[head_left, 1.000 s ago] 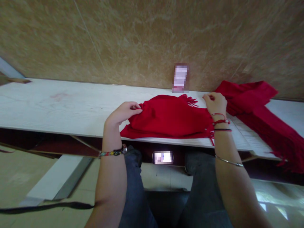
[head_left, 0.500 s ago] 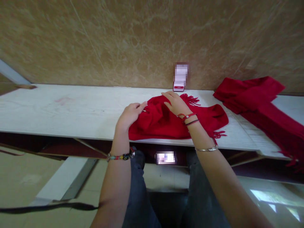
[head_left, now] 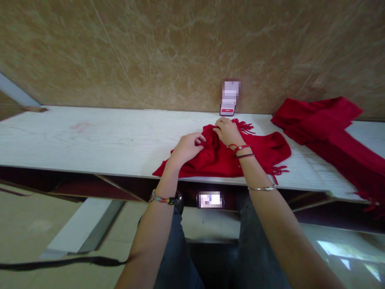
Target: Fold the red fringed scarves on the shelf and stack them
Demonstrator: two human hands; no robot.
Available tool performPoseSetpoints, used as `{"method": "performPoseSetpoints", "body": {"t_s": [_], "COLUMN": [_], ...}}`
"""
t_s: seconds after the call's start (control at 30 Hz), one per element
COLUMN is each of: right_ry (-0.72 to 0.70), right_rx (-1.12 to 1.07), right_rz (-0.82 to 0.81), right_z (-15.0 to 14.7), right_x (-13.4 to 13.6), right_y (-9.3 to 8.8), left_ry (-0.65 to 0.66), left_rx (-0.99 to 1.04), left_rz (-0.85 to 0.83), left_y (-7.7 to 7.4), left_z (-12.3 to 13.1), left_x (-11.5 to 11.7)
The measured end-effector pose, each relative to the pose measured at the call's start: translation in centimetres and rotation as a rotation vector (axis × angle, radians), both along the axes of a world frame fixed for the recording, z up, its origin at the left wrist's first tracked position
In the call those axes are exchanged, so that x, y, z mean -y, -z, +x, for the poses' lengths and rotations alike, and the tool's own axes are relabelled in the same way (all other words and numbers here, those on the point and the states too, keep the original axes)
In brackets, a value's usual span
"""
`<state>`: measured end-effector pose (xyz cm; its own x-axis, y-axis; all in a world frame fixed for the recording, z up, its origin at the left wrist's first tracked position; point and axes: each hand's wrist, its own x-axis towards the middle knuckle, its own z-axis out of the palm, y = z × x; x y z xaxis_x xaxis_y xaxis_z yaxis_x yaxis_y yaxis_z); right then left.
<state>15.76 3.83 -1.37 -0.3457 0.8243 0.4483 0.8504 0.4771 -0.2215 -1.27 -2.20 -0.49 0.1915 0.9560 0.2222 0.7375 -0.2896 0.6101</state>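
Observation:
A red fringed scarf (head_left: 224, 162) lies bunched on the white desk top, with ridges of cloth gathered in its middle. My left hand (head_left: 190, 149) is on its left part, fingers curled into the folds. At the far edge of the bunch my right hand (head_left: 226, 130) has its fingers bent round a raised fold. Tassels show beyond my right hand and near the front edge at the right. A flat corner of the scarf sticks out to the left under my left wrist.
A second red scarf (head_left: 325, 124) lies crossed over at the right, its fringe hanging past the front edge. A phone (head_left: 227, 110) leans on the marbled wall behind the white desk top (head_left: 90, 140). Another lit phone (head_left: 210, 200) sits in the compartment below, above my legs.
My left hand has moved right, drawing cloth inward, and its fingers have curled. My right hand has shifted slightly right with fingers more bent. A left corner of the scarf now shows.

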Motion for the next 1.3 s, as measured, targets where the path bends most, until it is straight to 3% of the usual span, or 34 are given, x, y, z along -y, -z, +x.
{"method": "performPoseSetpoints", "body": {"t_s": [0.13,0.2,0.27,0.33,0.43,0.5,0.53,0.6,0.7,0.77,0.9,1.03,1.13,1.3], "right_ry": [0.371,0.565,0.655,0.636,0.551,0.519,0.511,0.449,0.235,0.152,0.228,0.323,0.337,0.222], "right_rx": [-0.305,-0.402,-0.435,-0.364,-0.196,-0.154,-0.164,-0.192,-0.198,-0.128,0.015,0.047,0.008,-0.07], "right_rz": [0.174,0.226,0.23,0.101,-0.158,-0.174,-0.116,0.065,0.292,0.266,0.09,-0.033,-0.016,0.052], "right_z": [3.2,5.4,7.6,9.6,11.8,12.3,12.1,10.9,7.5,5.1,2.5,2.8,3.7,5.2], "right_x": [1.1,1.5,1.8,2.1,2.5,2.9,3.1,3.5,4.0,4.0,3.2,2.1,1.7,1.7], "right_y": [-1.9,-2.7,-2.7,-2.2,-1.1,-1.0,-1.2,-1.8,-2.3,-2.0,-0.4,0.6,0.7,0.8], "left_ry": [-0.369,-0.464,-0.485,-0.4,-0.059,0.14,0.176,0.113,-0.071,-0.083,0.036,0.077,0.042,0.017], "left_rx": [0.253,0.344,0.365,0.312,0.224,0.217,0.227,0.258,0.28,0.275,0.288,0.257,0.217,0.194], "left_rz": [0.159,0.24,0.237,0.075,-0.267,-0.365,-0.36,-0.268,-0.061,-0.016,-0.07,-0.031,0.009,0.058], "left_y": [-0.3,-0.2,0.0,-0.1,-0.5,-0.7,-0.7,-0.4,0.7,1.5,2.5,2.2,1.7,1.5], "left_z": [-2.9,-4.0,-4.6,-4.6,-4.5,-4.4,-4.4,-4.1,-2.9,-1.7,0.2,0.6,0.3,0.0], "left_x": [-0.9,-1.3,-1.3,-0.8,0.1,0.5,0.5,0.0,-1.2,-2.0,-2.6,-2.3,-2.1,-2.0]}}
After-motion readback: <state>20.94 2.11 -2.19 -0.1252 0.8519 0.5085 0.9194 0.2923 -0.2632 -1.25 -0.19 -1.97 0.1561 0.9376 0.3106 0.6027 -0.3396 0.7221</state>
